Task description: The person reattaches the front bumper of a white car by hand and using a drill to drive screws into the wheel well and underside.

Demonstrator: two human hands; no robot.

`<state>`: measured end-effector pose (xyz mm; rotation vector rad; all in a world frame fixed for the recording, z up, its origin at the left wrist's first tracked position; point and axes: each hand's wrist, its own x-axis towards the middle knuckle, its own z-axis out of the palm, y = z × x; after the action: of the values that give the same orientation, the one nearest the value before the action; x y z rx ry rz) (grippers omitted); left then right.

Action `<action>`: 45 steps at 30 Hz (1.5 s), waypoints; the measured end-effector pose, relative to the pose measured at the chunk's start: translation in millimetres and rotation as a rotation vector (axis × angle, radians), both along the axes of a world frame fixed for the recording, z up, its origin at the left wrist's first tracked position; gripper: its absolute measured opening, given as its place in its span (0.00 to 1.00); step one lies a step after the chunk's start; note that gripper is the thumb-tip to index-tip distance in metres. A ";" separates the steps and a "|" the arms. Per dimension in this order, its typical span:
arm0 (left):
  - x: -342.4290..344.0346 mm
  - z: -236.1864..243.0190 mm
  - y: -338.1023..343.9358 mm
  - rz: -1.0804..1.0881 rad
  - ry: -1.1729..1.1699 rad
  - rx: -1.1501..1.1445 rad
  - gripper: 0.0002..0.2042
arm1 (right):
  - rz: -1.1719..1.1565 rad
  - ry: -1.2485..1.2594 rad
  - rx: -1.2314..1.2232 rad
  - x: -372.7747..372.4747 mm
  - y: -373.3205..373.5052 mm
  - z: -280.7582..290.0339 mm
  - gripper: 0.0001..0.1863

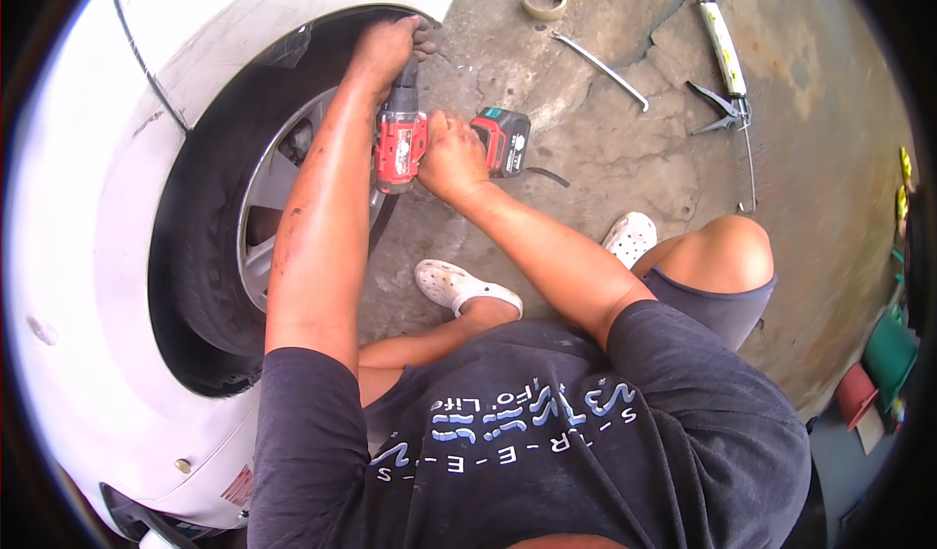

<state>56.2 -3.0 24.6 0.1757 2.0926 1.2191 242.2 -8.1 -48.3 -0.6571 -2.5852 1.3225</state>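
My right hand [453, 159] is wrapped round the handle of a red and black cordless drill [398, 151], whose battery sticks out to the right. The drill's black chuck points away from me, at the rear edge of the wheel arch on a white car [98, 207]. Just beyond the chuck, my left hand [388, 53] has its fingers curled at that body edge; what they hold, if anything, is hidden. My left forearm passes in front of the wheel [264, 193], covering part of its silver rim and dark tyre.
On the concrete floor beyond the drill are a roll of tape [545, 0], a bent metal rod [603, 71] and a caulking gun [724, 56]. My white clogs [459, 285] rest close to the wheel. Green [890, 349] and red [856, 395] objects stand at the far right.
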 end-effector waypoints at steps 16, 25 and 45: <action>-6.6 -5.6 -5.8 0.023 0.030 -0.015 0.17 | 0.033 0.022 0.040 -0.2 7.5 -5.7 0.15; -4.5 -6.2 -6.0 0.009 0.065 -0.036 0.17 | 0.025 0.023 0.069 -2.7 10.3 -10.1 0.15; -11.0 -4.8 -8.3 -0.158 0.139 -0.155 0.15 | 0.008 0.035 0.066 -10.3 17.2 -12.1 0.16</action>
<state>45.2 -11.3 19.8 0.3560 2.2362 0.9712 231.9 9.2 -60.5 -0.6071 -2.5940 1.2343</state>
